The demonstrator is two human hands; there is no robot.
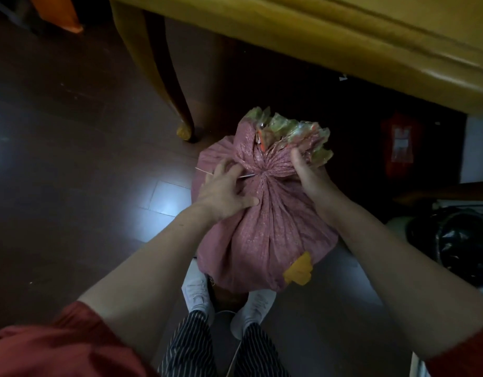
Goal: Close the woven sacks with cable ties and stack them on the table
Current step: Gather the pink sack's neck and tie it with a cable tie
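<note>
Your left hand point(224, 191) sits on the sack point(262, 235), just left of the cinched neck. Fingers are curled over the cable tie point(246, 175), thumb pressed into the weave below the neck. The thin pale tie runs out from the neck and under your fingers, and its tip pokes out past the knuckles at the sack's left edge. Your right hand point(308, 175) grasps the gathered mouth just right of the neck, thumb up against the pleats, fingers hidden behind the bunch. Can't tell if the tie is locked, its head is too small to see.

Sack: pink woven, full, neck bunched tight with pleats radiating out. The frilled mouth above the neck shows green-yellow and orange print. Yellow patch point(298, 269) on the sack's lower right side. Sack is low in front of you, below the table point(343, 36) edge. Its base is hidden, so can't tell if it touches the floor point(58, 131).

Around the sack:
- Your white shoes point(197, 292) are directly below it, striped trousers point(191, 346) under those.
- Yellow table edge is above and to the right, curved table leg point(158, 77) up-left.
- Black plastic bag point(466, 240) is to the right, well apart.
- Red item point(398, 142) sits in shadow right of the sack's mouth.
</note>
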